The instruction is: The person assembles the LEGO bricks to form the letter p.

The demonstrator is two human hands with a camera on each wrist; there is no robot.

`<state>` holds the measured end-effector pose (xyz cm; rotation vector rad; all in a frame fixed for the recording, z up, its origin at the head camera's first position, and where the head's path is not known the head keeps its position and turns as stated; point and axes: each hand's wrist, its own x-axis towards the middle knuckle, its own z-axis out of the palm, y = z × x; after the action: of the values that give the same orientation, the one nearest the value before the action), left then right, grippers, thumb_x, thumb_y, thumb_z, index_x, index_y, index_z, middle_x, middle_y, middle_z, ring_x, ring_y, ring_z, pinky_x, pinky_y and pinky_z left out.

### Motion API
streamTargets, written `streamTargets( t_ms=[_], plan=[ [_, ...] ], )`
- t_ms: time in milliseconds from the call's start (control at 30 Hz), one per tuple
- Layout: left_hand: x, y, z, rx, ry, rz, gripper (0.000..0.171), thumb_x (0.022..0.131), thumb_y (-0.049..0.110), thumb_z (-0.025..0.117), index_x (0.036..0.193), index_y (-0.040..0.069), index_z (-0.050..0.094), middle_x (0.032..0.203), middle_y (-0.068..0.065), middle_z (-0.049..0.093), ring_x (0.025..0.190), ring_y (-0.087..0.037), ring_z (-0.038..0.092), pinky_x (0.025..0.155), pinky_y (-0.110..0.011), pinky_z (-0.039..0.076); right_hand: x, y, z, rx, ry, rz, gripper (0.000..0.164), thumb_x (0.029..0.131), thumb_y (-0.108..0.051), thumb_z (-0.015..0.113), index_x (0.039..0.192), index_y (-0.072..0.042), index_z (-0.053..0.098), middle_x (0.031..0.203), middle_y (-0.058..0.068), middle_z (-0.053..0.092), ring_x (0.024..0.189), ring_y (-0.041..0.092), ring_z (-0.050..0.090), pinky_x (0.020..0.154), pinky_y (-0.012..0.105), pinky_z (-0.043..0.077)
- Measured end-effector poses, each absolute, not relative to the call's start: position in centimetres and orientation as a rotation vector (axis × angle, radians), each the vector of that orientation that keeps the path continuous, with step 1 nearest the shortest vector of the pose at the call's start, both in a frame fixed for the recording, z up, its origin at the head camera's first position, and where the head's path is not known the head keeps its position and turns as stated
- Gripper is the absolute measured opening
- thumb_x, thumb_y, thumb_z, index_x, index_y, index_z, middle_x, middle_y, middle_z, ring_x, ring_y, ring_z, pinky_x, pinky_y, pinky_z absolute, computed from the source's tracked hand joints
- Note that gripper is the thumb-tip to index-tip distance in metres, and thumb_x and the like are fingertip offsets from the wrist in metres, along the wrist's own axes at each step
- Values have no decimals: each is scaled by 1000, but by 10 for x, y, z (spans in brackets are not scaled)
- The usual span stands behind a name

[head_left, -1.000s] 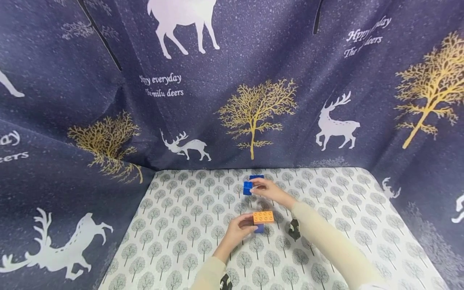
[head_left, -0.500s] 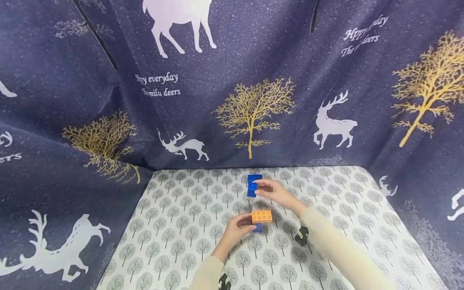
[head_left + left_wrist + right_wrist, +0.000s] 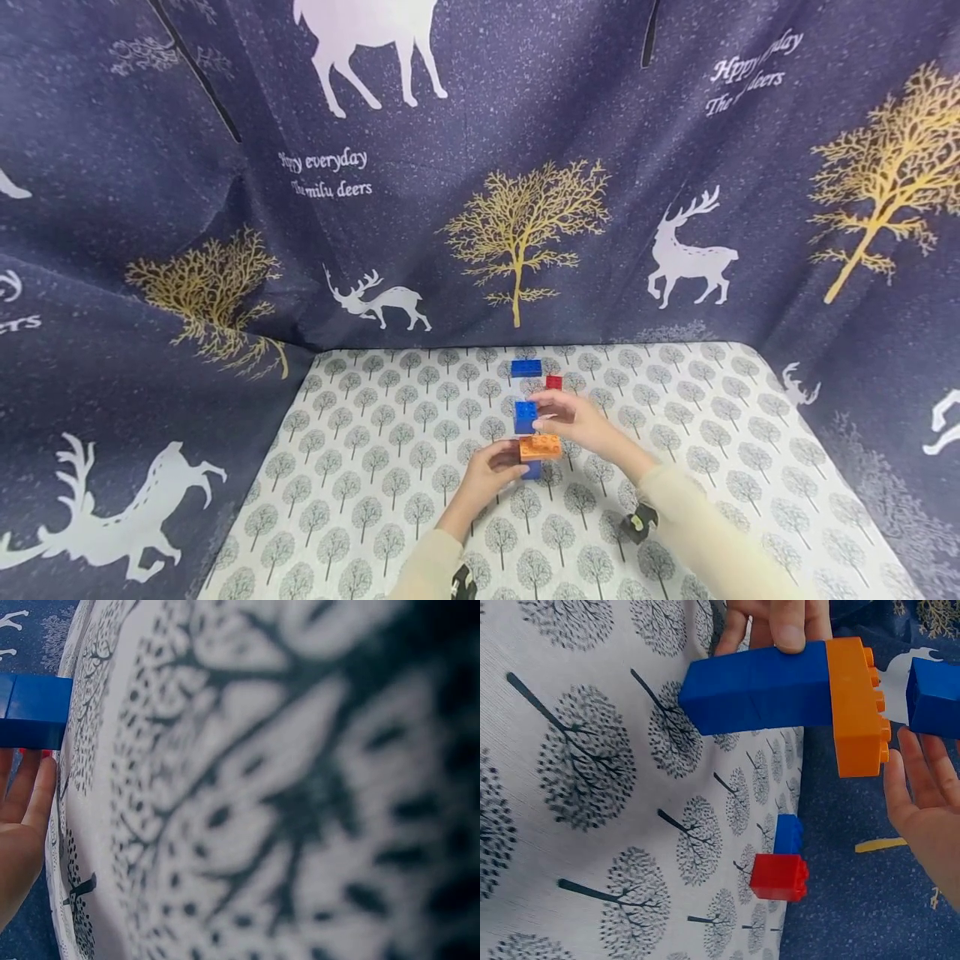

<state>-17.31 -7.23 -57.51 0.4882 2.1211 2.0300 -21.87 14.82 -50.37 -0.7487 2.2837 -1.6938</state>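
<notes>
My left hand [image 3: 483,483] grips a blue toy-brick column [image 3: 757,688], which stands on the cloth. An orange brick [image 3: 857,712] with studs caps that column and overhangs one side. In the left wrist view my left hand's fingers reach up to the blue column [image 3: 34,712]; small red spots at the fingertips are unclear. My right hand [image 3: 573,421] pinches a blue brick piece [image 3: 526,417] just behind and above the orange brick. A gap separates this piece from the orange brick in the right wrist view.
Beyond the hands a red brick [image 3: 553,382] and a long blue brick [image 3: 527,368] lie near the table's back edge. White cloth with a tree print [image 3: 360,500] covers the table. A dark blue deer-print curtain [image 3: 420,208] hangs behind and at the sides.
My right hand has come toward me with the blue piece, from the back of the table to close behind the orange brick. The red brick has come into sight. My left hand stays put.
</notes>
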Motion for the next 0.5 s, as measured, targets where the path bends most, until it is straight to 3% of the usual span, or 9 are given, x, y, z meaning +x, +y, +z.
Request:
streamTargets(
  t_ms=[167,333,500],
  plan=[
    [-172,-73,-569,486,2123,2020,41,85,4,71,123,-4,59,116,-25,63,107,-42,61,90,-27,54,-208,151,-506,-772,2233,-1726,44,90,-16,68,131,-5,54,122,9,62,112,29,59,93,31,53],
    [-172,-73,-570,473,2131,2021,42,84,2,72,123,-4,59,117,-24,63,109,-41,60,94,-37,53,-200,154,-510,-810,2222,-1743,41,91,-12,66,130,-6,56,123,11,62,111,30,59,94,32,52],
    [-172,-73,-571,466,2136,2022,41,83,2,72,122,-3,60,116,-24,63,108,-41,60,96,-45,51,-192,151,-510,-796,2239,-1745,41,90,-6,65,129,-2,55,123,15,61,110,34,58,97,46,48]
  ],
)
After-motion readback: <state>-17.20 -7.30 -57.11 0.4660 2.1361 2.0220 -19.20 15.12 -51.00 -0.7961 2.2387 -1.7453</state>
